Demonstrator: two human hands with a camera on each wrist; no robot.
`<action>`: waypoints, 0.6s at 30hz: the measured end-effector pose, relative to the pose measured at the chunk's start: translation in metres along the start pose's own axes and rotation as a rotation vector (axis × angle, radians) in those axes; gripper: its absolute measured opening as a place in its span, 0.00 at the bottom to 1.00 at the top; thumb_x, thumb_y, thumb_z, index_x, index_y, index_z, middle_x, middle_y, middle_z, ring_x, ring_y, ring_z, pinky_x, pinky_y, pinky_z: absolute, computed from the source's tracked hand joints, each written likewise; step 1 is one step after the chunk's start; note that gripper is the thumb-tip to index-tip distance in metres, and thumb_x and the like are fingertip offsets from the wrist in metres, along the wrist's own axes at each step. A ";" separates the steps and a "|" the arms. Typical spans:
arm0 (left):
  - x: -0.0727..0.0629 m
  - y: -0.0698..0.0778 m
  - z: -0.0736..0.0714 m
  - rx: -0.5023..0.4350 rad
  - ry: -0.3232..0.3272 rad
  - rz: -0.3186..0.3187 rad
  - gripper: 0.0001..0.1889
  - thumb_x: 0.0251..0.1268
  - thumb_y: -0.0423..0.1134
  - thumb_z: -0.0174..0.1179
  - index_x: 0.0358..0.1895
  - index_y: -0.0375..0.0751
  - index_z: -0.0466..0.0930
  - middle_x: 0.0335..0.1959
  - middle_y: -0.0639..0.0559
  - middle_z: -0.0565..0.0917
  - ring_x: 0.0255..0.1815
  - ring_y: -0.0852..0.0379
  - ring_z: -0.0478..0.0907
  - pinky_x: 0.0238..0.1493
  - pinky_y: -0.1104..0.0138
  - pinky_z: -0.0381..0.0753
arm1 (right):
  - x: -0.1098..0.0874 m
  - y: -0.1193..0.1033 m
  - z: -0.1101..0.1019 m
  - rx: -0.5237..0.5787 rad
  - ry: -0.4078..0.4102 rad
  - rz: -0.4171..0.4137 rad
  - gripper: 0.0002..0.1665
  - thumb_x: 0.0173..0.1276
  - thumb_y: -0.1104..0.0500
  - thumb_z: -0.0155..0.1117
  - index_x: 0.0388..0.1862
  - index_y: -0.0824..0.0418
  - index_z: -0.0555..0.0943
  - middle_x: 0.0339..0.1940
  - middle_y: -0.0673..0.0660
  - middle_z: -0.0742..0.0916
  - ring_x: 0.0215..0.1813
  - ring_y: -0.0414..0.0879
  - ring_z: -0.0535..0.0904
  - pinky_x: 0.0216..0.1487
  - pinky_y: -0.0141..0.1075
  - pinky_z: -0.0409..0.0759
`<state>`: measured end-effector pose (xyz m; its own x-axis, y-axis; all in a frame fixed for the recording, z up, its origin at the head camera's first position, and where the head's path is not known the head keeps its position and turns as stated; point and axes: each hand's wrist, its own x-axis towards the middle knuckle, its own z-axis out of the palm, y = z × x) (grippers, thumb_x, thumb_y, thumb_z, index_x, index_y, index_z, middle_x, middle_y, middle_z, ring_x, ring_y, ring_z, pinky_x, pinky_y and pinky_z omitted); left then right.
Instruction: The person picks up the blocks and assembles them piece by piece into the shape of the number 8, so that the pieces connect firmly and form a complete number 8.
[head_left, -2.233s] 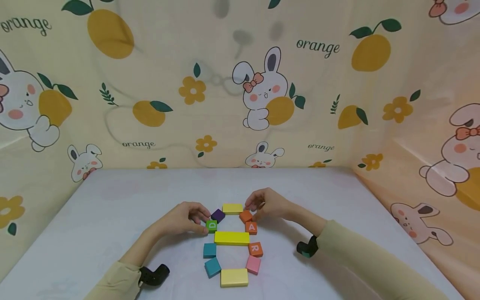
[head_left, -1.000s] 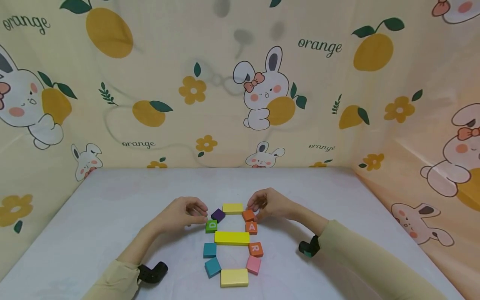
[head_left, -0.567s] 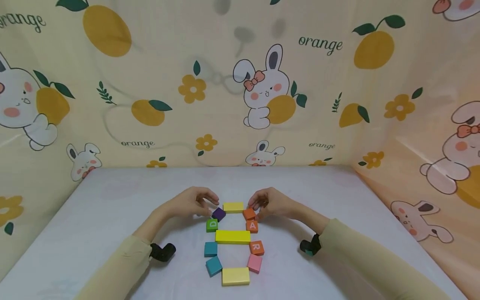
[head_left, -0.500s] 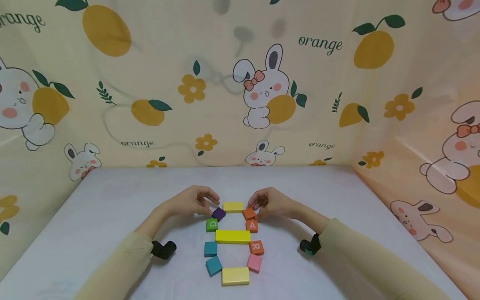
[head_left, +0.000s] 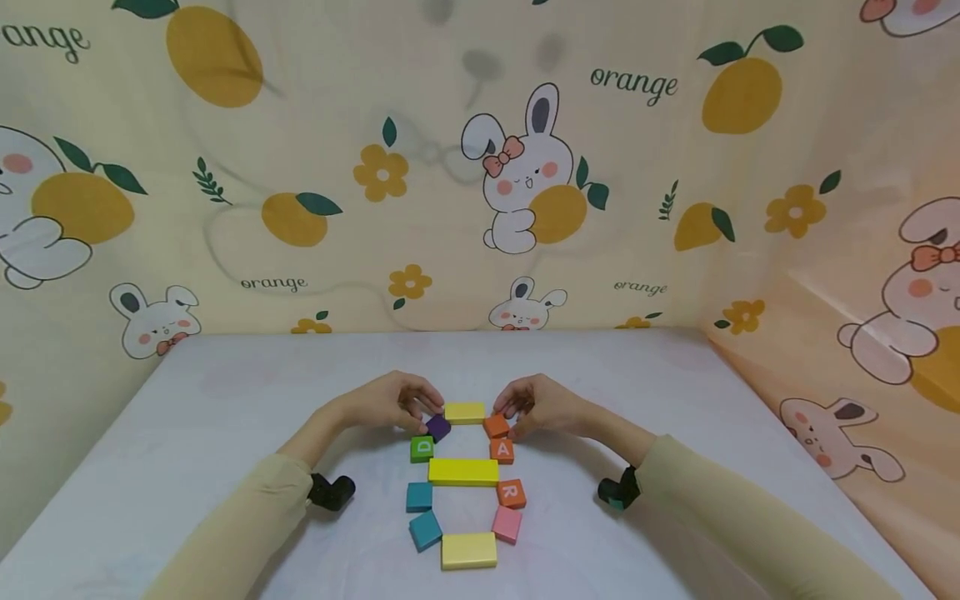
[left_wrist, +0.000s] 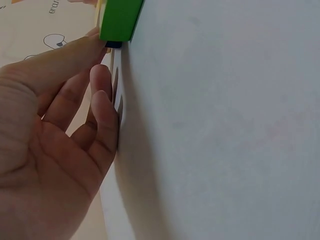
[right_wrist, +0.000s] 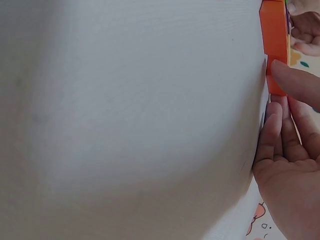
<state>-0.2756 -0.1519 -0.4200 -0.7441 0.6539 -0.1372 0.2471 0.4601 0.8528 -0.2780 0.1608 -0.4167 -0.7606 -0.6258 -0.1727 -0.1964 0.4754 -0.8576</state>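
Observation:
My left hand (head_left: 384, 403) pinches a small purple block (head_left: 439, 428) between thumb and finger at the upper left of a ring of coloured blocks. Opposite it, my right hand (head_left: 546, 407) holds a plain orange block (head_left: 496, 426) the same way; in the right wrist view the thumb lies on that orange block (right_wrist: 277, 82). Between them sits a short yellow block (head_left: 464, 412). A green block lettered D (head_left: 422, 448) stands below the purple one and, in the left wrist view, the green block (left_wrist: 120, 20) mostly hides it. An orange A block (head_left: 502, 451) lies below the plain orange one.
A long bright yellow block (head_left: 462, 472) crosses the middle. Lower down lie two teal blocks (head_left: 419, 497), an orange R block (head_left: 512, 493), a pink block (head_left: 507, 524) and a pale yellow block (head_left: 468, 551). A patterned cloth (head_left: 420, 242) hangs behind the white table (head_left: 637, 375).
My left hand has gone from beside the green D block up to the purple block and taken hold of it, turning it slightly. My right hand has stayed at the plain orange block.

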 end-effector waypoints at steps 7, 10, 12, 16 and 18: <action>-0.003 0.001 0.000 0.025 0.019 -0.005 0.18 0.58 0.29 0.70 0.53 0.40 0.80 0.46 0.53 0.84 0.41 0.51 0.79 0.49 0.62 0.78 | 0.000 0.002 0.001 -0.020 0.017 0.000 0.23 0.51 0.71 0.76 0.47 0.60 0.84 0.41 0.54 0.85 0.44 0.50 0.78 0.45 0.36 0.78; -0.005 0.001 -0.001 0.028 0.025 -0.013 0.19 0.58 0.30 0.70 0.53 0.40 0.80 0.45 0.53 0.84 0.41 0.51 0.79 0.48 0.63 0.78 | -0.001 0.002 0.001 -0.016 0.020 0.003 0.23 0.51 0.71 0.76 0.47 0.60 0.83 0.41 0.54 0.85 0.44 0.50 0.78 0.44 0.36 0.78; -0.006 0.001 -0.002 0.031 0.029 -0.013 0.19 0.59 0.30 0.70 0.53 0.39 0.80 0.45 0.53 0.84 0.41 0.51 0.78 0.48 0.63 0.78 | -0.001 0.002 0.001 -0.012 0.018 0.003 0.23 0.51 0.71 0.76 0.47 0.61 0.83 0.41 0.54 0.85 0.44 0.50 0.78 0.44 0.36 0.77; -0.008 -0.001 -0.003 0.027 0.032 -0.012 0.19 0.59 0.30 0.70 0.54 0.38 0.80 0.46 0.53 0.84 0.41 0.51 0.79 0.47 0.63 0.79 | 0.000 0.002 0.001 -0.003 0.014 -0.010 0.23 0.51 0.71 0.76 0.47 0.63 0.83 0.41 0.55 0.85 0.44 0.52 0.78 0.44 0.36 0.77; -0.008 -0.002 -0.004 0.022 0.032 -0.011 0.19 0.58 0.30 0.70 0.54 0.38 0.79 0.46 0.53 0.84 0.41 0.51 0.79 0.47 0.63 0.79 | 0.000 0.003 0.001 -0.001 0.012 -0.012 0.23 0.51 0.71 0.76 0.47 0.63 0.83 0.41 0.56 0.85 0.44 0.52 0.78 0.44 0.35 0.77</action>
<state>-0.2724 -0.1607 -0.4185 -0.7663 0.6292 -0.1302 0.2517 0.4804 0.8402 -0.2777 0.1615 -0.4195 -0.7657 -0.6238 -0.1566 -0.2058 0.4683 -0.8593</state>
